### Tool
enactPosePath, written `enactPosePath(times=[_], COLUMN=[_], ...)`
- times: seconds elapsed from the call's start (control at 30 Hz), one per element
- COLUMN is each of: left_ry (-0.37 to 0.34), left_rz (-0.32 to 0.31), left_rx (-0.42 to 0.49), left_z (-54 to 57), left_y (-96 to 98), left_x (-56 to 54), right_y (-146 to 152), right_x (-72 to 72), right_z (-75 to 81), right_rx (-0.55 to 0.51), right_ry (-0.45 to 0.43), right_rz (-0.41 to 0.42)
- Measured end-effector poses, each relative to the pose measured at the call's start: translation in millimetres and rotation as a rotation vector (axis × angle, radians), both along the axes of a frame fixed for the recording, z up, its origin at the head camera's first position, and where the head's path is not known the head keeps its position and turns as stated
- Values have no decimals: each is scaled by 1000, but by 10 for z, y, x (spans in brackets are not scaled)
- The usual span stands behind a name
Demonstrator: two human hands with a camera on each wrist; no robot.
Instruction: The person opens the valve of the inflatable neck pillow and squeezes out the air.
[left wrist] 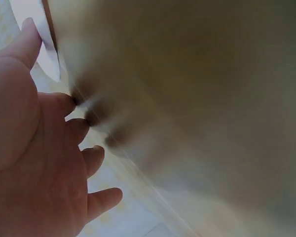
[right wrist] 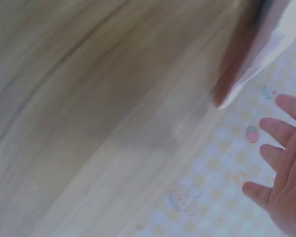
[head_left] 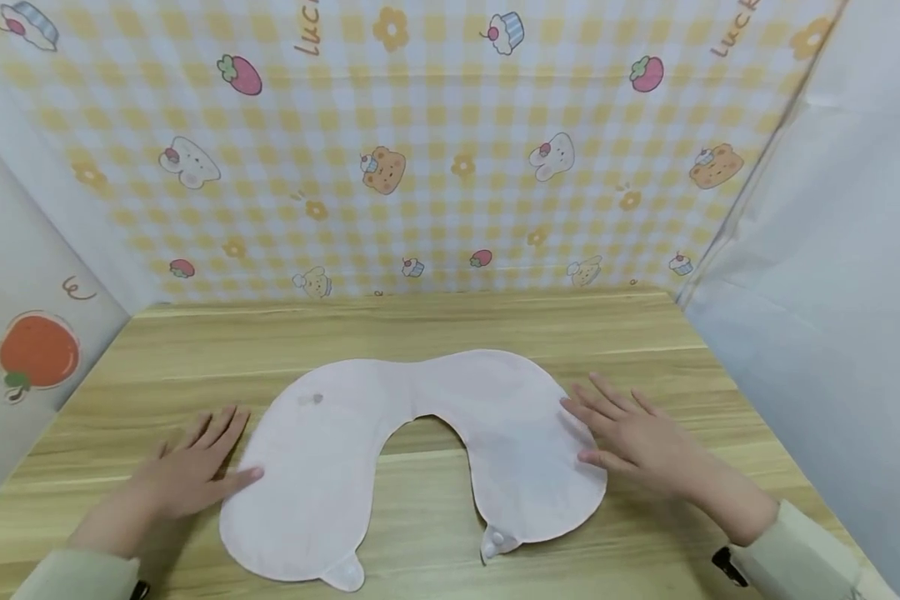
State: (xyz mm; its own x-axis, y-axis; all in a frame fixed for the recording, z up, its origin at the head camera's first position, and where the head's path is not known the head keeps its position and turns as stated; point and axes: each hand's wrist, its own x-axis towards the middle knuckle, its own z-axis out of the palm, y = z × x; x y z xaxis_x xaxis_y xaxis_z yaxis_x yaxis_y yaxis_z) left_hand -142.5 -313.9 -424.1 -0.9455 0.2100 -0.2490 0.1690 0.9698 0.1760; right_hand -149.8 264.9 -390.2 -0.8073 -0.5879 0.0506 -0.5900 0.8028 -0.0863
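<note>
A pale, flat, U-shaped neck pillow lies on the wooden table with its open side toward me. Each end carries a small tab; the right tab shows round snaps. My left hand is at the pillow's left edge, fingers spread, thumb over the edge. In the left wrist view the left thumb meets the pillow's rim. My right hand is at the right edge, fingers straight and spread, fingertips over the pillow. From the right wrist, the pillow's edge appears beyond the right hand.
The wooden table runs back to a yellow checked cloth with cartoon prints. A white panel stands on the right, and another wall with a printed orange fruit on the left.
</note>
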Motion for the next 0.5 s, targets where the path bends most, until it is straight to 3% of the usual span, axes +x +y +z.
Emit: enactPosePath(times=[0.13, 0.33, 0.5], left_ry=[32, 193, 289], left_rz=[-16, -124, -195], left_rx=[13, 47, 89], left_z=[-8, -9, -32], left_y=[16, 211, 337], left_x=[226, 490, 622], right_y=[-144, -353, -417], right_x=[13, 0, -10], right_z=[40, -5, -33], right_rx=[-55, -134, -197], right_ry=[54, 100, 70], right_rz=[90, 268, 324])
